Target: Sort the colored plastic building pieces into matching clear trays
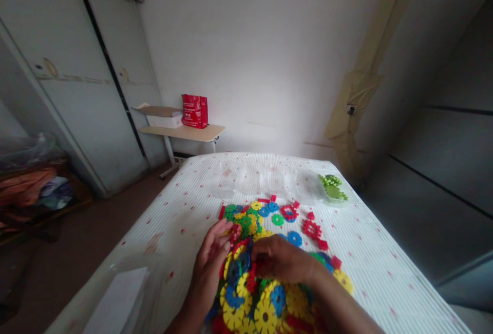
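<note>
Colourful plastic building pieces lie in a pile on the bed-like surface, among them a notched yellow disc [265, 314] and a notched blue disc [278, 299]. My left hand [210, 254] is at the pile's left side, its thumb and fingers closed about a small red plastic piece [235, 232]. Over the middle of the pile, my right hand [283, 259] has its fingers curled down among the pieces. What those fingers grip is hidden. Another red piece [251, 278] shows just below its fingertips.
Clear plastic trays [246, 182] stand beyond the pile; green pieces [331, 188] fill the right end. Loose red square pieces [311, 229] and a blue disc [295, 238] lie to the right. A white box-like item [117, 300] sits front left. Behind, a small table [204, 133] carries a red bag [194, 111].
</note>
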Motion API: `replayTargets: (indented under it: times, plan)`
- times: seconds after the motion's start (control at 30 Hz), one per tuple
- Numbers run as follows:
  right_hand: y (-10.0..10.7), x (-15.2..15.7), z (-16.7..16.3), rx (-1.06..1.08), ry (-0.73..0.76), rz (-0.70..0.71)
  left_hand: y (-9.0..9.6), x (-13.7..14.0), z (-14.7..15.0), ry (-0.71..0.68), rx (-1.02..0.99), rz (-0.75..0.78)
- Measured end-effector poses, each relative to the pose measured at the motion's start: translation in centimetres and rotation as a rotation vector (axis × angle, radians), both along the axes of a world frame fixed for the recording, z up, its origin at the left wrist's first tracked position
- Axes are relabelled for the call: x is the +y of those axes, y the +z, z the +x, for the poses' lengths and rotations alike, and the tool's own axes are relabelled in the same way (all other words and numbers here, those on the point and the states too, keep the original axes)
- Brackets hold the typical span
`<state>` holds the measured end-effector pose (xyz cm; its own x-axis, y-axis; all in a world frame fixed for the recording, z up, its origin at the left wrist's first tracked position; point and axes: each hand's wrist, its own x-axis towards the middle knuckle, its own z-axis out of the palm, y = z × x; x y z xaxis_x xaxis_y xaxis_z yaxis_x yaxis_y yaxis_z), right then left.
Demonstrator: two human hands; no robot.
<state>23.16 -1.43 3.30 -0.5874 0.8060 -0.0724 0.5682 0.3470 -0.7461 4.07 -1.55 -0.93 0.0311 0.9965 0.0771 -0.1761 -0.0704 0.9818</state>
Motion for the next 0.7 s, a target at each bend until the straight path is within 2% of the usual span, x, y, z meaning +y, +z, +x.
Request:
replayTargets:
  times: [0.13, 0.2, 0.27, 0.4, 0.5, 0.6, 0.7]
  plan:
    - [0.1, 0.5, 2.2, 0.229, -0.052, -0.256, 0.7, -1.0, 0.4, -0.178, -0.041, 0.099]
    - [0.1, 0.9, 3.3, 0.313, -0.099, -0.304, 0.8, -1.2, 0.4, -0.219, 0.025, 0.133]
    - [0.0, 1.4, 4.3, 0.338, -0.153, -0.246, 0.8, -0.9, 0.2, -0.173, 0.136, 0.138]
    - [-0.5, 3.0, 5.0, 0.203, -0.291, 0.002, 0.0, 1.0, -0.7, 0.05, 0.297, 0.124]
    - [-0.7, 4.5, 4.3, 0.096, -0.335, 0.03, -0.9, 3.1, -1.2, 0.181, 0.423, 0.083]
    - [-0.8, 6.0, 2.5, -0.096, -0.322, 0.072, -1.5, 4.8, -1.1, 0.192, 0.556, 0.052]
    - [-0.9, 6.8, 0.3, -0.268, -0.282, 0.157, -1.6, 5.8, -0.5, 0.153, 0.562, 0.021]
